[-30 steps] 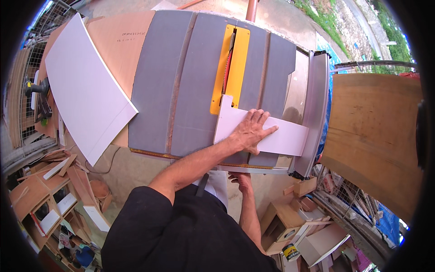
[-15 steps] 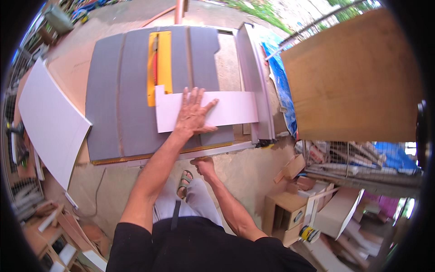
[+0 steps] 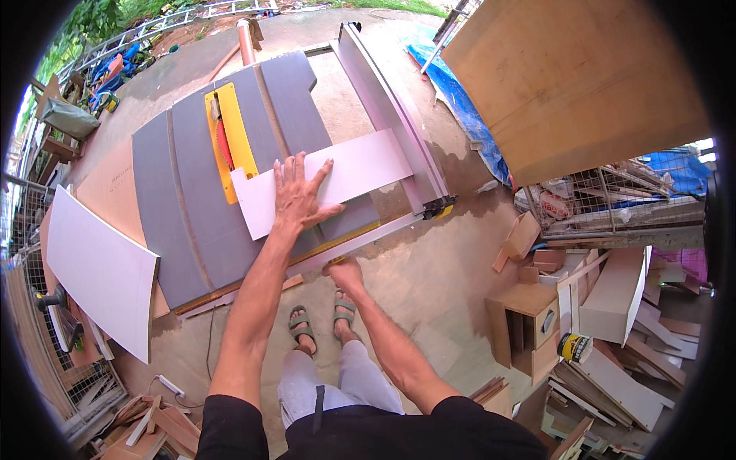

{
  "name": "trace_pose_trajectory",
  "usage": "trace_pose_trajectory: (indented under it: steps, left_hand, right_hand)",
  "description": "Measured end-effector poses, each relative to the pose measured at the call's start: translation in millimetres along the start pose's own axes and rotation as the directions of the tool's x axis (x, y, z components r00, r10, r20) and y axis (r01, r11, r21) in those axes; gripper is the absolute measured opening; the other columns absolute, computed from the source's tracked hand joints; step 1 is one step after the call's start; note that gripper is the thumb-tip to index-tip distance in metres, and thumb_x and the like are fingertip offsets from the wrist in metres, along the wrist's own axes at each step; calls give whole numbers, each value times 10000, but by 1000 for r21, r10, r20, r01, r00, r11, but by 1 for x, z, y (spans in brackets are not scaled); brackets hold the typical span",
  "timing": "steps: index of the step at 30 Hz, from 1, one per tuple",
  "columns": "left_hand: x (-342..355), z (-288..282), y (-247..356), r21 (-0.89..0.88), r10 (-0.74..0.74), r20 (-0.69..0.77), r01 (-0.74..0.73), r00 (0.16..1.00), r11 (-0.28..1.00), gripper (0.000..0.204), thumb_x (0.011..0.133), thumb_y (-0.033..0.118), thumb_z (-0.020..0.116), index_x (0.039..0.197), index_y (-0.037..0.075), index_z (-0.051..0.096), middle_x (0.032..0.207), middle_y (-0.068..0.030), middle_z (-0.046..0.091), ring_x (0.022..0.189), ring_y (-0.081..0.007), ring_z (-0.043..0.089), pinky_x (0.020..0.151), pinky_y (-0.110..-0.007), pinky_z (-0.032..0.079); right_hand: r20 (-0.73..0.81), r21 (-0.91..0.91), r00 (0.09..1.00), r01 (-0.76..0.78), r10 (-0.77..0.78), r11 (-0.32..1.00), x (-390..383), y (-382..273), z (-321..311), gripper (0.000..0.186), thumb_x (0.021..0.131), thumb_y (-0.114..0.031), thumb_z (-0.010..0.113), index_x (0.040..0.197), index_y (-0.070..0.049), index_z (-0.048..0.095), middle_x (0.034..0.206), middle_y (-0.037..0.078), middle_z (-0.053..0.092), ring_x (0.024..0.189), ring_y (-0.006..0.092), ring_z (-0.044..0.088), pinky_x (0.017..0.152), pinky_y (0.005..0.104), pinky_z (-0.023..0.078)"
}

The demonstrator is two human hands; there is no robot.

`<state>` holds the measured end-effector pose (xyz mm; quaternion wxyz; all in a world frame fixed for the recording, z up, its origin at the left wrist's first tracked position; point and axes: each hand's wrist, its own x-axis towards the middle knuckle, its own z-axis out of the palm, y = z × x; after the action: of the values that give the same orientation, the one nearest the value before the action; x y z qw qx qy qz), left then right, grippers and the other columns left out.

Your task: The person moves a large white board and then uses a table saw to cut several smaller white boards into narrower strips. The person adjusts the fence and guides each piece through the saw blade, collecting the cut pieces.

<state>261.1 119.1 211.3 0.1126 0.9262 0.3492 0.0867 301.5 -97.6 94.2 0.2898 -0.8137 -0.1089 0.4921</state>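
My left hand (image 3: 299,199) lies open, fingers spread, on a white board (image 3: 360,165) across the grey table saw top (image 3: 176,261). The board's raised tab at its left end reaches the near end of the yellow insert plate (image 3: 247,130), beside the red-sided blade (image 3: 224,142). The board's right end reaches the metal fence (image 3: 391,103). My right hand (image 3: 346,276) is curled just under the front rail, below the board; what its fingers are on is hidden.
A large white panel (image 3: 96,268) lies at left near a power tool (image 3: 50,299). A big plywood sheet (image 3: 575,84) stands right, above a small wooden cabinet (image 3: 521,318) and offcuts (image 3: 629,376). A cable and power strip (image 3: 169,383) lie on the floor near my feet.
The view has swung, showing more yard and both sandalled feet. My left hand stays spread on the board at the blade. My right hand's fingers have curled closer under the front rail.
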Motion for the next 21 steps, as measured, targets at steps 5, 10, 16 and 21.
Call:
trace_pose_trajectory:
  steps: [5, 10, 16, 21]
  left_hand:
    - [0, -1, 1, 16, -3, -7, 3, 1000, 1000, 1106, 713, 748, 936, 1695, 407, 560, 1721, -249, 414, 1632, -473, 350, 1408, -710, 108]
    - [2, -1, 0, -23, 2, 19, -1, 1000, 1000, 1108, 695, 728, 946, 1686, 404, 570, 1719, -248, 410, 1637, -475, 331, 1402, -729, 104]
    - [5, 9, -5, -2, 16, -41, -16, 999, 1000, 1083, 702, 721, 933, 1676, 396, 585, 1720, -265, 421, 1639, -485, 340, 1393, -736, 108]
    - [11, 10, -14, -6, 34, 7, -34, 999, 999, 1089, 728, 744, 915, 1704, 422, 553, 1737, -332, 415, 1659, -517, 337, 1406, -689, 126]
  right_hand:
    - [40, 63, 999, -1, -1, 998, -6, -10, -3, 298, 753, -194, 858, 935, 34, 799, 824, 153, 776, 649, 259, 739, 626, 401, 590]
    - [166, 170, 986, -34, 5, 985, -8, -12, -12, 227, 770, -166, 854, 893, 1, 762, 728, 75, 708, 561, 197, 663, 522, 373, 518]
    - [230, 209, 973, -45, -4, 977, -5, -3, -14, 224, 808, -205, 863, 900, -32, 752, 723, 59, 693, 551, 172, 647, 509, 356, 504]
    - [255, 161, 967, -38, -5, 986, -6, -6, -17, 294, 844, -266, 905, 953, -33, 763, 750, 42, 691, 562, 155, 624, 518, 339, 492]
